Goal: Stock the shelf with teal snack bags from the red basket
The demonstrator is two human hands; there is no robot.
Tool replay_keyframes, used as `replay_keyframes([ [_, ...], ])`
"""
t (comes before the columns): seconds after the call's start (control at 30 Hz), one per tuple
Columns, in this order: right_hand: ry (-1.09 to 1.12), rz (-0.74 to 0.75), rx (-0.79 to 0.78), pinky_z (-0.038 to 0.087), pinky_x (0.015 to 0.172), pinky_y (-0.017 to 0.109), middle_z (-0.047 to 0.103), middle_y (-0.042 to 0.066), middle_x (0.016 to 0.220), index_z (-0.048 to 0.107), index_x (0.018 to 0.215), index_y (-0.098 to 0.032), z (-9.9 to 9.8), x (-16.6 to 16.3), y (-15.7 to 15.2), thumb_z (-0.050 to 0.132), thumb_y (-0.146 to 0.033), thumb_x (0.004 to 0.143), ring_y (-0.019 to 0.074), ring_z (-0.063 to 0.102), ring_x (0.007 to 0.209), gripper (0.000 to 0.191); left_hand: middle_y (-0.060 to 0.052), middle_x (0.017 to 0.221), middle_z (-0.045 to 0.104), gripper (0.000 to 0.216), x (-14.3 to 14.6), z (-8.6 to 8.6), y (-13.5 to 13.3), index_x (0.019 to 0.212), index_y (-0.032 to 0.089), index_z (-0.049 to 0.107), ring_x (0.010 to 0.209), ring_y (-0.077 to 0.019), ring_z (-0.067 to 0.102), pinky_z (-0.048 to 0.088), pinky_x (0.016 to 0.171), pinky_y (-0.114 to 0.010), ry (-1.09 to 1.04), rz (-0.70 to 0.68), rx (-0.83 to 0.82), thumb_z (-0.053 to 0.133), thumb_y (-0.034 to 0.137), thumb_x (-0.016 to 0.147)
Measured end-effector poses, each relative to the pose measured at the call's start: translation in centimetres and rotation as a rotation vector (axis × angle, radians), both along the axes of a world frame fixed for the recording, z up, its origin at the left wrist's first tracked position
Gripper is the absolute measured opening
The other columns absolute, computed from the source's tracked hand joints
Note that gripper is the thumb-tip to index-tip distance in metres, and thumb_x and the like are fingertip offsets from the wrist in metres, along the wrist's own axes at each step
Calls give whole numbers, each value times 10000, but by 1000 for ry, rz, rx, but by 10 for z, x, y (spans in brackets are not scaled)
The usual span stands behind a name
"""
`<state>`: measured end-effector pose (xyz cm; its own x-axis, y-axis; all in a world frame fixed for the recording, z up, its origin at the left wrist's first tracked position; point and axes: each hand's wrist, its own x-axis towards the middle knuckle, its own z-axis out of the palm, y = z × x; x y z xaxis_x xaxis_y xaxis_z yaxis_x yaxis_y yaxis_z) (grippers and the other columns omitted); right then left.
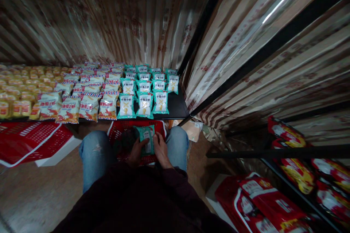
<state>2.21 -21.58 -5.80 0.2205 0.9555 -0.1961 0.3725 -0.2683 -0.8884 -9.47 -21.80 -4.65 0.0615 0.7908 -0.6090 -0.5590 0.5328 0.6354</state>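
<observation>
Between my knees, over a red plastic basket (115, 131), I hold a teal snack bag (147, 145) with its printed side up. My left hand (136, 151) grips the bag's left edge, and my right hand (161, 149) is closed on its right edge. Just ahead, similar teal snack bags (144, 105) stand in rows on a black shelf (177, 105). To their left are rows of white and orange snack bags (89, 106) with striped tops. The basket's contents are mostly dark and hard to make out.
Small yellow packs (22, 94) fill the shelf's far left. Another red basket (35, 142) sits below, by a white box (58, 153). Black metal bars (235, 69) slant across the right. Red bags (273, 204) lie in a basket at lower right, near a shelf of red-yellow bags (298, 174).
</observation>
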Motion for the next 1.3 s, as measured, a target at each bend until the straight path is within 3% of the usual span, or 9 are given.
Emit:
replay_keyframes([
  [0.17, 24, 6, 62, 463, 924, 326, 694, 78, 1098, 634, 1122, -204, -6, 0, 1, 363, -451, 930, 217, 637, 1021, 414, -110, 1047, 722, 551, 1, 4, -1, 1099, 141, 631, 969, -285, 683, 552, 846, -406, -38, 5, -23, 798, 272, 591],
  [0.4, 4, -12, 166, 460, 929, 314, 683, 65, 1117, 607, 1152, -205, -19, 3, 4, 385, -378, 921, 194, 626, 1022, 364, -101, 1049, 724, 563, 1, 4, -2, 1095, 141, 626, 994, -285, 678, 528, 905, -421, -98, 1, 13, 810, 255, 575],
  [0.57, -161, -48, 252, 454, 934, 370, 656, 114, 1112, 593, 1157, -162, -19, 3, 2, 416, -280, 880, 226, 601, 1030, 349, -100, 996, 731, 529, 0, -4, -2, 1041, 143, 641, 974, -285, 683, 536, 877, -420, -47, -11, 19, 818, 282, 563],
  [0.77, -272, 100, 411, 458, 918, 365, 653, 91, 997, 636, 1036, -181, -8, 3, -4, 390, -218, 903, 208, 581, 984, 282, -83, 920, 729, 549, -2, -18, 0, 984, 156, 631, 890, -251, 688, 536, 812, -376, 121, 54, 25, 832, 360, 516],
  [0.9, -279, 179, 338, 453, 955, 378, 654, 107, 1067, 628, 1125, -182, -8, -2, -7, 400, -284, 924, 218, 586, 1036, 320, -85, 948, 714, 520, -3, -18, 0, 966, 170, 631, 886, -228, 673, 518, 771, -316, 196, 57, 49, 807, 400, 534],
  [1.07, -159, 196, 139, 430, 1001, 398, 627, 130, 1210, 564, 1243, -160, -4, -1, -7, 440, -440, 911, 249, 585, 1131, 452, -51, 886, 686, 436, -4, -14, -1, 912, 189, 614, 819, -207, 666, 508, 674, -288, 197, 43, 44, 732, 458, 590],
  [1.3, 109, 191, -70, 510, 801, 337, 705, 70, 955, 553, 1220, -176, 4, 2, -7, 536, -548, 839, 218, 664, 854, 533, -19, 859, 666, 473, -4, -13, 1, 919, 184, 608, 784, -174, 648, 495, 687, -264, 195, 25, 97, 755, 454, 559],
])
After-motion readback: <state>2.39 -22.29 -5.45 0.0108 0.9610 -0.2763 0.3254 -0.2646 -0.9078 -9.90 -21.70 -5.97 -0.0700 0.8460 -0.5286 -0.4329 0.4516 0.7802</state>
